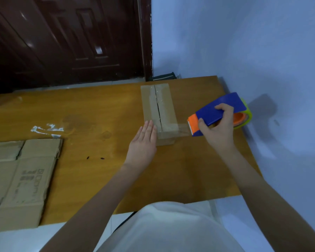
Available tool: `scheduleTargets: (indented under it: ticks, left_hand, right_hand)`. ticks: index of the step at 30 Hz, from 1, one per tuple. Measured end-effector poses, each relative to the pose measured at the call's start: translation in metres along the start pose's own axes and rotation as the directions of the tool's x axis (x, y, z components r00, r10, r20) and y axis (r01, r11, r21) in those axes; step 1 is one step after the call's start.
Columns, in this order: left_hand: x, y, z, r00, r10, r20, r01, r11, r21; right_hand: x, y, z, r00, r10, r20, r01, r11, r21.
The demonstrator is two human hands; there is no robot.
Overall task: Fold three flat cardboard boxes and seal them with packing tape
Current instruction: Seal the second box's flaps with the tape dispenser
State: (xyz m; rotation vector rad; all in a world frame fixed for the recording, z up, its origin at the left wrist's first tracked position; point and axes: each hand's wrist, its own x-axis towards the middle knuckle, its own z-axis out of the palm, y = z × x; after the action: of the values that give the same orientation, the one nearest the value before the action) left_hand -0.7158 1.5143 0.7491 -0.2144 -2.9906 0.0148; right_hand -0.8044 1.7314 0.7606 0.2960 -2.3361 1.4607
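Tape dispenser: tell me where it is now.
In the head view, the tape dispenser is in the right hand, just right of the folded box, near the table's right edge.

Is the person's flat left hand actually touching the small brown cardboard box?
Touching. The head view shows the left hand with straight fingers laid on the small brown cardboard box, no gap visible at its near left edge.

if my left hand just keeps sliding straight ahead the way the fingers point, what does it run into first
Nothing new: the left hand already lies flat against the folded box, fingers pointing along its top. Going on, it would likely just slide over that taped top.
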Motion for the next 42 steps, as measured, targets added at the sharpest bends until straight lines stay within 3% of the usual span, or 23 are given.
scheduleTargets:
  ticks: [9,24,28,32,36,42]
  left_hand:
    - [0.004,0.002,0.006,0.997,-0.074,0.018,0.075,0.996,-0.040]
    - [0.006,0.007,0.006,0.995,-0.095,-0.002,0.094,0.986,-0.135]
    - [0.006,0.007,0.006,0.995,-0.100,-0.019,0.097,0.985,-0.140]
    - [0.007,0.005,0.006,0.993,-0.118,-0.014,0.114,0.983,-0.146]
    - [0.008,0.007,0.006,0.994,-0.110,-0.016,0.107,0.984,-0.141]
    - [0.008,0.006,0.007,0.993,-0.114,0.026,0.116,0.989,-0.092]
  right_hand:
    - [-0.008,0.014,0.014,0.994,0.037,0.101,-0.022,0.989,-0.144]
    - [0.000,0.007,0.035,0.982,0.066,0.178,-0.034,0.983,-0.181]
    - [-0.020,0.015,0.044,0.926,0.027,0.377,0.107,0.938,-0.330]
    - [-0.030,0.025,0.040,0.951,0.127,0.282,-0.059,0.969,-0.238]
    - [-0.023,0.026,0.029,0.950,0.120,0.287,-0.055,0.973,-0.226]
    - [-0.015,0.019,0.021,0.900,0.349,0.259,-0.320,0.936,-0.150]
